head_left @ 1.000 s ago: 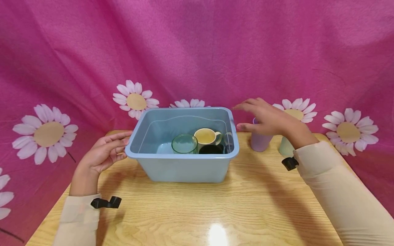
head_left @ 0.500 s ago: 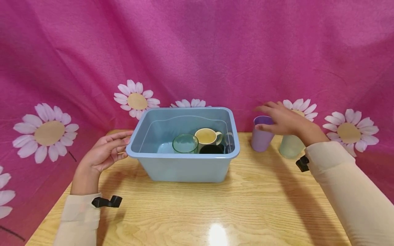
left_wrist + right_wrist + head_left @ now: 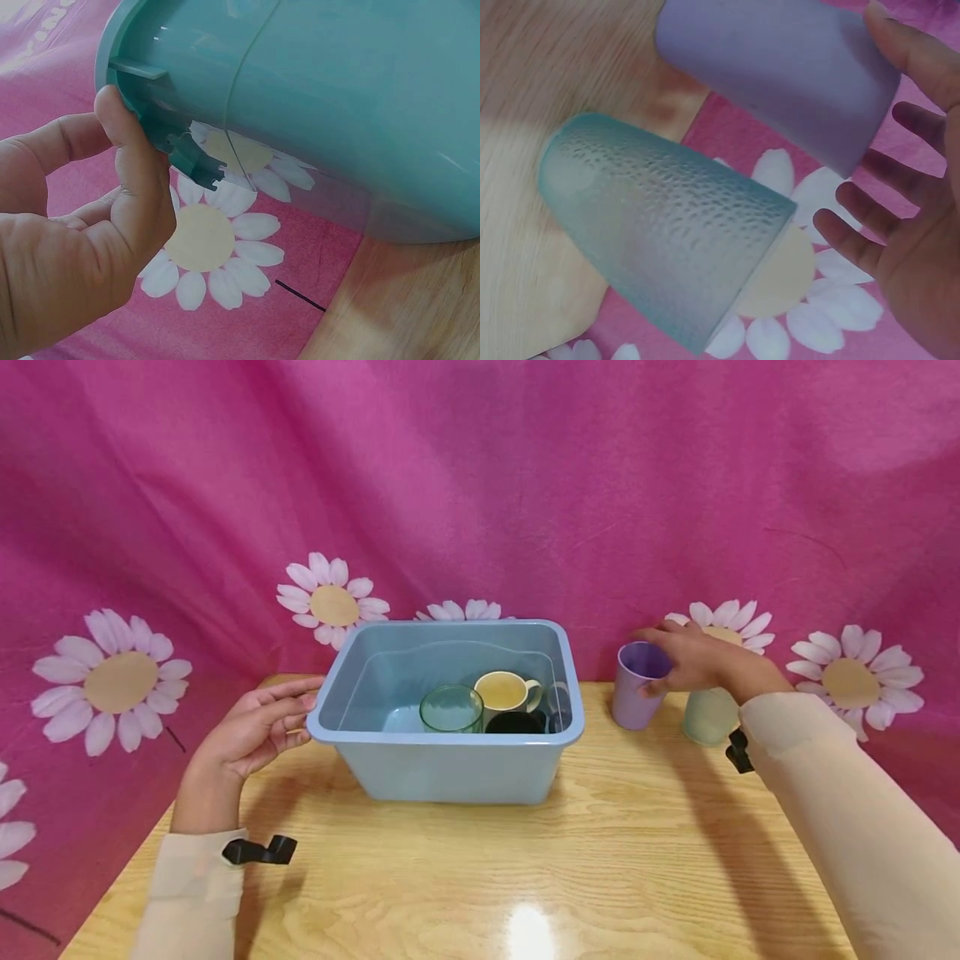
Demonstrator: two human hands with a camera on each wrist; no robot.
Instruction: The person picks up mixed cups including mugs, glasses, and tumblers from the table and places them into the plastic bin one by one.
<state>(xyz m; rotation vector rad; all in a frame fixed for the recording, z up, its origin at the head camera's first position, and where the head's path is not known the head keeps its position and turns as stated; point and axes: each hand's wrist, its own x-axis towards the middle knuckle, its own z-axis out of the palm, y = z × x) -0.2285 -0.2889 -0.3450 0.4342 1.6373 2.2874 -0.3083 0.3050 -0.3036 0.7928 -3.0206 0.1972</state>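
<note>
The left hand has its fingers and thumb at the left rim of a light blue plastic tub; in the left wrist view, fingertips touch the rim's edge without wrapping round it. Reaching over an upright purple cup, the right hand has its thumb at the rim. In the right wrist view its other fingers are spread beyond the purple cup's mouth. A frosted, pale green textured cup stands beside it, partly under the right hand in the head view.
Inside the tub are a green-tinted glass bowl, a cream mug, a dark vessel and a clear glass-like item by the right wall. A pink flowered cloth hangs behind the wooden table.
The right hand has moved right, from beside the tub's right rim to the purple cup, and lowered to its rim. The left hand has stayed at the tub.
</note>
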